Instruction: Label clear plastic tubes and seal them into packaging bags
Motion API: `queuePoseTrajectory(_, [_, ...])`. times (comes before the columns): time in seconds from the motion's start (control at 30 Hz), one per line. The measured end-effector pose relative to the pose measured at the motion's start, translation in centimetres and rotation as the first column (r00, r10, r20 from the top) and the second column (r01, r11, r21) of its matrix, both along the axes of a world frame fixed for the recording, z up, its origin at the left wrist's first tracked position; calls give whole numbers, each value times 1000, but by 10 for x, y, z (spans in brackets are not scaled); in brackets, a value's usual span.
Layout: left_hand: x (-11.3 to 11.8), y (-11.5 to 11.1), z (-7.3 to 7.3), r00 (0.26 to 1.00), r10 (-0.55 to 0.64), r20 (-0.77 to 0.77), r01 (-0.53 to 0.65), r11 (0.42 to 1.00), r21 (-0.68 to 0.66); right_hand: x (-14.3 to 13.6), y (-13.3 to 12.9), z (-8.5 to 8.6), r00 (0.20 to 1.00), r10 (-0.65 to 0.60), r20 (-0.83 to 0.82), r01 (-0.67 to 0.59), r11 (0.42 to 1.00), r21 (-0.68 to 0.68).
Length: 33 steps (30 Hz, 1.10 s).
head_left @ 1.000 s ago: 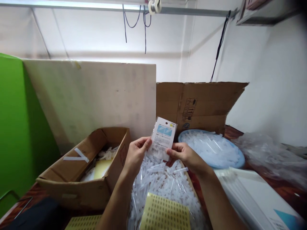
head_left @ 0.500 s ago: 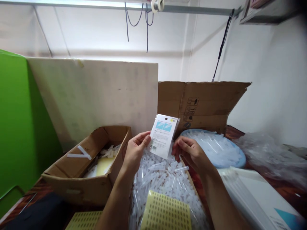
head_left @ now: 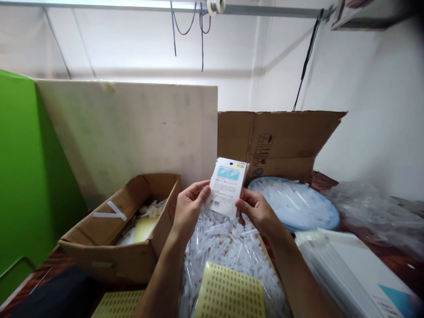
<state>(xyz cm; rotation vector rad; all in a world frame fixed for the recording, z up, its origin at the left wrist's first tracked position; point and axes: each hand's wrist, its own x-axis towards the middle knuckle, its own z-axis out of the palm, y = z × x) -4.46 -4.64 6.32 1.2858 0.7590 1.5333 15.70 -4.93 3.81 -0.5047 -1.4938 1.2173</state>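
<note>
A white printed packet [head_left: 225, 187] with two blue pictures and a round hole near its top is held up at the middle, slightly tilted. My left hand [head_left: 192, 205] pinches its left edge between thumb and fingers. On its lower right edge, my right hand [head_left: 256, 210] has thumb and fingers closed. Below the hands lies a heap of small clear plastic pieces [head_left: 228, 247] in a long box. A yellow sheet with rows of small dark oval stickers [head_left: 230, 291] rests on the near part of the heap.
An open cardboard box [head_left: 109, 260] stands at the left. A blue round tray [head_left: 335, 218] piled with clear pieces is at the right, near crumpled plastic [head_left: 374, 216] and a stack of white packs [head_left: 357, 265]. Another sticker sheet [head_left: 117, 304] lies front left.
My right hand has moved in to the packet and closed on its lower right edge. My left hand keeps its hold on the left side.
</note>
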Motion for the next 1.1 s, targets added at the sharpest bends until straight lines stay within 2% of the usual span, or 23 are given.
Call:
queuePoseTrajectory(0.27, [8, -6, 4, 981, -99, 166, 107, 993, -42, -16, -4, -1, 953, 111, -282, -105, 994, 38])
queuePoseTrajectory(0.47, [2, -7, 5, 994, -34, 102, 33, 999, 16, -15, -3, -1, 940, 145, -309, -159, 987, -21])
queuePoseTrajectory(0.67, [-3, -11, 9, 990, 114, -87, -103, 987, 122, -11, 3, 1, 943, 76, -323, -122, 984, -126])
queuePoseTrajectory(0.73, [-1, -14, 10, 975, 142, -173, -115, 981, 157, -13, 2, 1, 946, 48, -320, -102, 983, -153])
queuePoseTrajectory(0.83, [3, -16, 10, 953, 145, -266, -88, 972, 216, -19, 0, 2, 949, -61, -308, 2, 983, -186])
queuePoseTrajectory(0.93, [8, -17, 9, 943, 181, -278, -91, 948, 306, -24, -2, 3, 933, -128, -338, 66, 980, -188])
queuePoseTrajectory(1.1, [15, -18, 4, 929, 267, -255, -142, 897, 419, -26, -1, 5, 906, -140, -400, 67, 979, -190])
